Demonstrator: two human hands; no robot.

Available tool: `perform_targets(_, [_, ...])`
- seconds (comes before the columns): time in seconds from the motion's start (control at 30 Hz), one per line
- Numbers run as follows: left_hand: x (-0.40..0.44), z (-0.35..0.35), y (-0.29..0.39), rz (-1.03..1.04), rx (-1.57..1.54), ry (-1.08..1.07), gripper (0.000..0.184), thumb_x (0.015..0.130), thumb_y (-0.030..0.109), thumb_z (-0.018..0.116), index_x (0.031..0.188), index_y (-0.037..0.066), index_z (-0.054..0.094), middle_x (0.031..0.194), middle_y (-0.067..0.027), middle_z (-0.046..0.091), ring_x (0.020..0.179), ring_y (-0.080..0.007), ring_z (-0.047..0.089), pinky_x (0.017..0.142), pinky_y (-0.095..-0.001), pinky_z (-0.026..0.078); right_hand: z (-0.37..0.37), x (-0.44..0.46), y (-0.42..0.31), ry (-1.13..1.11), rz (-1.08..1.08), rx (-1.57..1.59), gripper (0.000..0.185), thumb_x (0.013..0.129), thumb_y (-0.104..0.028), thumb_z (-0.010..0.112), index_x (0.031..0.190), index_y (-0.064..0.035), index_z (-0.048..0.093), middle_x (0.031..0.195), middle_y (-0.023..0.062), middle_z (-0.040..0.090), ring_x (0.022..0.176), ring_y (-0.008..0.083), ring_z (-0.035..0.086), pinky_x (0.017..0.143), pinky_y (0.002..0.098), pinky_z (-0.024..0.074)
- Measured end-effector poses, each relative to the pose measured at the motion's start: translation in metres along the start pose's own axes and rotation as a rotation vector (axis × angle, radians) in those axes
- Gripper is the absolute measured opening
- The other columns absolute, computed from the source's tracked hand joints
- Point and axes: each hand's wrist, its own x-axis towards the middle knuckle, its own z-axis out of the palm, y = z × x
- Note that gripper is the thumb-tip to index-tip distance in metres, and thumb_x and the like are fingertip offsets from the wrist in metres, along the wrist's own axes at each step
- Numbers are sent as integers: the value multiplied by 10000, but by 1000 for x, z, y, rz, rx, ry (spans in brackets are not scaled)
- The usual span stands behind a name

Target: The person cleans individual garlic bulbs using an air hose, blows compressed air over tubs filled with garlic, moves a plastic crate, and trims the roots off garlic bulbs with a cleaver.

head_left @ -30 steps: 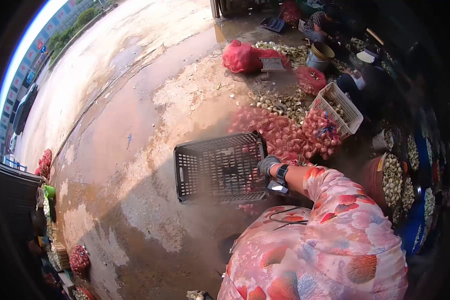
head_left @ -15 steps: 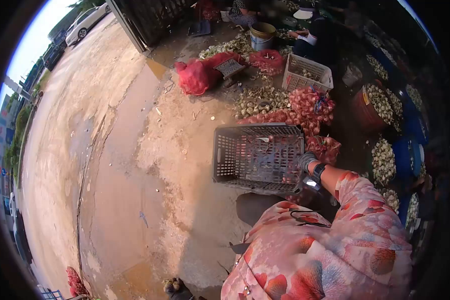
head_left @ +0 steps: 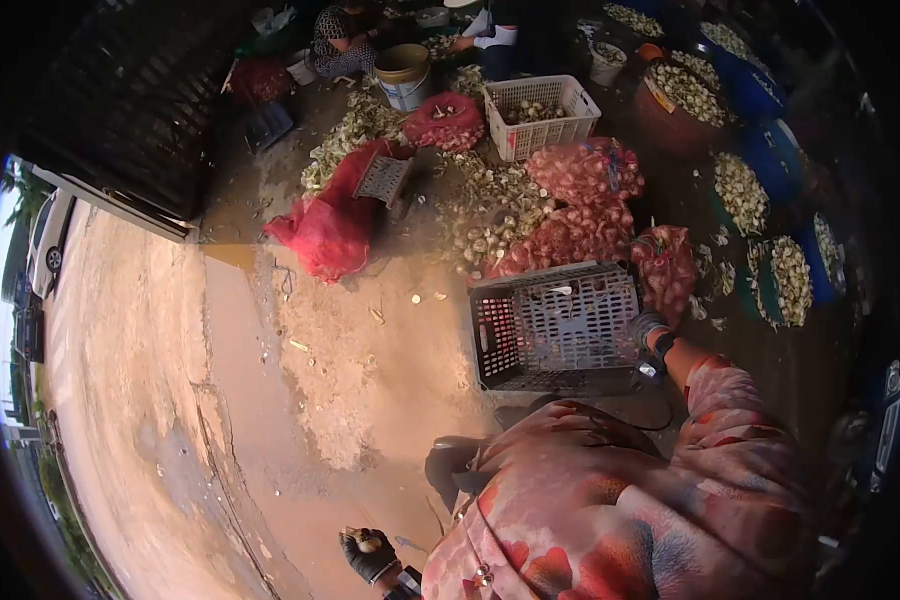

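Observation:
My right hand [head_left: 647,328], in a dark glove with a watch at the wrist, grips the right end of a dark slatted plastic crate [head_left: 570,325]. A small pale piece lies inside the crate. Low in the view, my left hand [head_left: 367,556], also gloved, is curled round some small brownish bulbs that look like garlic. Just beyond the crate lie red mesh sacks of bulbs [head_left: 580,238], and another mesh sack [head_left: 664,268] sits close to my right hand.
A white crate [head_left: 540,118], a bucket [head_left: 403,78], loose bulbs [head_left: 490,235] and a red sack [head_left: 325,235] under a small stool [head_left: 384,180] lie ahead. Two people work at the top. Filled tubs [head_left: 678,95] stand at the right. A metal gate [head_left: 120,130] is upper left.
The view has turned, and the crate appears farther right, with my right hand still on its end. My left hand with the bulbs now shows more fully at the bottom.

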Motion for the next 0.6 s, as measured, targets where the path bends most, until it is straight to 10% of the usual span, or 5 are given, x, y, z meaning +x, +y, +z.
perform_targets(0.23, [263, 111, 107, -393, -77, 35, 230, 870, 231, 559, 991, 50, 632, 914, -68, 687, 829, -218, 638, 749, -370, 531, 128, 12, -64, 414, 374, 1169, 278, 877, -321, 561, 1064, -167, 698, 1117, 55, 679, 968, 202, 656, 812, 393, 507])
perform_targets(0.27, [279, 159, 119, -403, -64, 66, 273, 883, 261, 579, 1025, 34, 634, 954, -68, 692, 860, -222, 638, 769, -377, 524, 142, 4, -97, 530, 281, 715, 243, 878, -248, 532, 973, -137, 725, 1080, 94, 681, 984, 227, 655, 806, 383, 512])
perform_targets(0.33, [319, 238, 138, -524, 71, -254, 320, 892, 281, 602, 1087, 28, 618, 1018, -83, 682, 925, -223, 628, 814, -389, 508, -28, -104, -154, -180, 354, 279, 278, 897, -237, 488, 1080, -138, 673, 1082, 94, 663, 987, 237, 636, 833, 388, 495])
perform_targets(0.6, [491, 487, 100, -869, 478, -675, 279, 900, 197, 597, 1130, 40, 585, 1062, -99, 648, 1001, -232, 599, 843, -385, 493, -36, -116, -379, 37, 971, 1617, 366, 912, -294, 414, 1038, -98, 696, 1077, 155, 672, 1004, 266, 647, 836, 411, 507])
